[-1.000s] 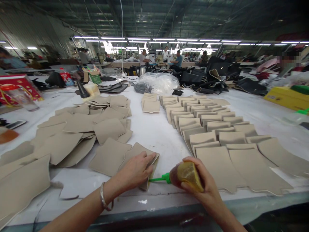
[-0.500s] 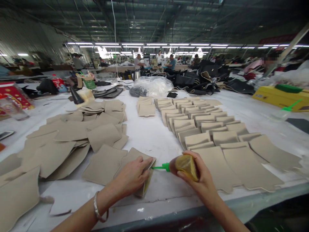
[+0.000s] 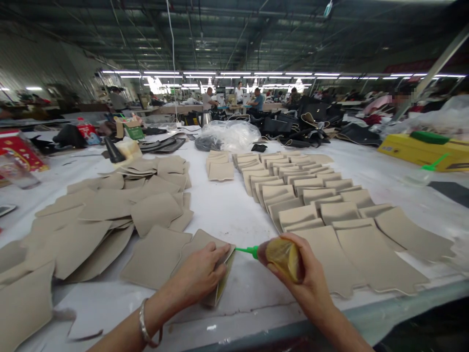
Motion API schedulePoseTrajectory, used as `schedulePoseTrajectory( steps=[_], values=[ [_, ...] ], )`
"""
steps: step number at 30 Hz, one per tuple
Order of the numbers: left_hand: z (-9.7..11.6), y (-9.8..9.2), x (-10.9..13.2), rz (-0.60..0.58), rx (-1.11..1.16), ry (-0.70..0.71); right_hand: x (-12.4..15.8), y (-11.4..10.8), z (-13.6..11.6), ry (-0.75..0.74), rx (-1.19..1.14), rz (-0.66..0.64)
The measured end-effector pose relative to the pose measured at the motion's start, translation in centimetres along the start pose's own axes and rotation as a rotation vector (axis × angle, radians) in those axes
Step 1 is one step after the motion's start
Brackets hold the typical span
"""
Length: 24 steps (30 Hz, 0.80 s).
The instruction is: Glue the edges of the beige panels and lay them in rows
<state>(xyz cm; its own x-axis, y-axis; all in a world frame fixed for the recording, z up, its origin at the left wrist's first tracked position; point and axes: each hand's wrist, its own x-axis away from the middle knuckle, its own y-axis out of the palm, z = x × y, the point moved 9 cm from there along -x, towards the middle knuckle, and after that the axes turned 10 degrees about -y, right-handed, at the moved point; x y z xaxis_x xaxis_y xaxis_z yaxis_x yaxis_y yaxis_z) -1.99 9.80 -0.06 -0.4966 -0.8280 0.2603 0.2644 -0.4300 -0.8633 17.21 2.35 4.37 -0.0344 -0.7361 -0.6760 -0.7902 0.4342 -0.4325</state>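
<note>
Table (image 3: 216,208) — beige pieces (image 3: 157,212), yellow box (image 3: 399,150)

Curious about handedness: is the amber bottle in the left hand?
No, the right hand grips the amber bottle, while the left hand rests on a beige piece.

The bottle (image 3: 280,259) is right of the panel pile (image 3: 106,203).

White tabletop (image 3: 236,210): one lane toward 12 o'clock. Obstacles: loose beige pile (image 3: 106,204), 10 o'clock; beige rows (image 3: 278,191), 1 o'clock; small beige stack (image 3: 221,171), 12 o'clock, narrowing far end; plastic bag (image 3: 234,134) beyond.
</note>
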Motion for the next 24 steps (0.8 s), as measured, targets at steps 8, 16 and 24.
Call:
schedulePoseTrajectory(
  steps=[8,16,24],
  values=[
    [0.1,-0.1,0.0,0.001,0.011,0.001,0.6,0.5,0.8,0.096,-0.058,-0.037],
    [-0.2,-0.2,0.2,0.038,0.01,-0.005,3.6,1.4,-1.1,0.222,-0.17,-0.054],
    [-0.2,-0.1,0.4,0.04,-0.01,-0.035,5.2,1.2,-1.2,0.413,-0.219,0.053]
  ],
)
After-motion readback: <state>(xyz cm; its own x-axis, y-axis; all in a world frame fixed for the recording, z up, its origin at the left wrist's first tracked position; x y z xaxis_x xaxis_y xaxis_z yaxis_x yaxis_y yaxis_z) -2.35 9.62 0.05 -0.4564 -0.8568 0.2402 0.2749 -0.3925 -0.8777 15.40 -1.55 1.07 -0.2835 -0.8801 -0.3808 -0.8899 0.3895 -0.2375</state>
